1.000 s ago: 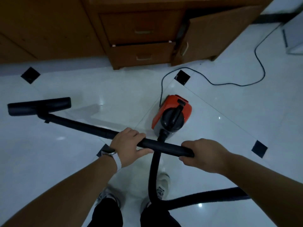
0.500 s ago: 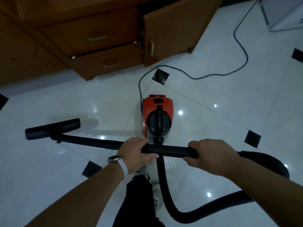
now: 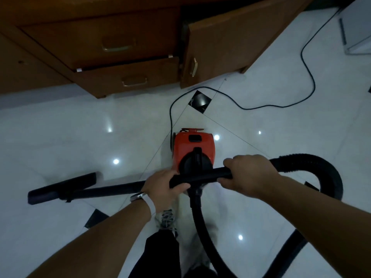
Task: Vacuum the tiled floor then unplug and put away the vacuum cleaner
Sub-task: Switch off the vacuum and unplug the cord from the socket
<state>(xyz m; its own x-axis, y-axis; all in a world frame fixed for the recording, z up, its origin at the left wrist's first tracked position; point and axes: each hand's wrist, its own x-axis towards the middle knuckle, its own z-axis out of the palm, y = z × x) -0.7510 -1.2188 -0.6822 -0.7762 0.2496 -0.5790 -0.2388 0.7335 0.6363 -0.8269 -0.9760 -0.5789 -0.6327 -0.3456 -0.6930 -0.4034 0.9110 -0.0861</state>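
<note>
Tube (image 3: 112,188) of the vacuum cleaner lies almost level across the person's front. Its long axis runs left to right, and the floor head (image 3: 62,187) is at the far left end, on or just above the tiled floor (image 3: 60,137); the dim light makes it hard to say which. The left hand (image 3: 163,187) is wrapped round the tube near its middle and is the hand nearer the head. The right hand (image 3: 249,175) is clenched round the rear end, where the ribbed hose (image 3: 329,173) joins. Any coming stroke therefore runs out to the left, probably steered by the left hand and driven by the right.

Just beyond the hands the orange vacuum body (image 3: 192,145) sits on the floor, straight ahead and partly hidden by the tube. The hose leaves its near end, drops past the shoe (image 3: 166,219), then loops wide to the right and back up to the right hand. The cord (image 3: 307,63) leaves the body's far left side, curves past a black tile inset and trails off towards the upper right; the plug is out of view, so unplugging looks not yet done. Beyond stands a wooden cabinet (image 3: 100,27) with its lower drawer (image 3: 130,77) slightly out and its door (image 3: 226,43) ajar.
</note>
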